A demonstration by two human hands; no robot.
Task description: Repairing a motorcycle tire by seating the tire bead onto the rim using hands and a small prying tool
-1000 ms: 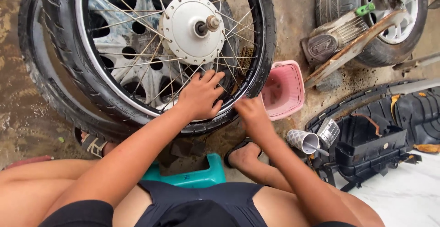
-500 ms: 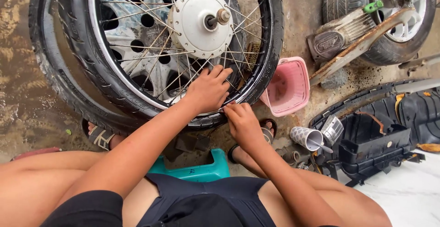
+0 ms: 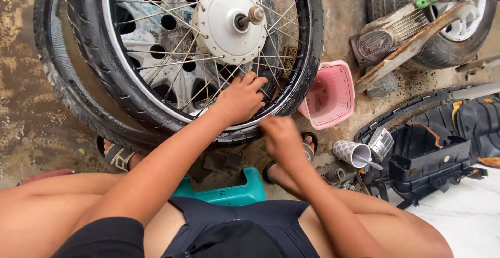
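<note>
Left hand lies flat on the spoked wheel, fingers spread through the spokes toward the hub. Right hand sits just below the rim at the tyre, blurred; its grip I cannot tell.

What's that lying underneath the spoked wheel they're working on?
Under the spoked wheel lie a silver car rim, showing through the spokes, and another black tyre at its left edge. The left hand covers part; what lies beneath the tyre is hidden.
</note>
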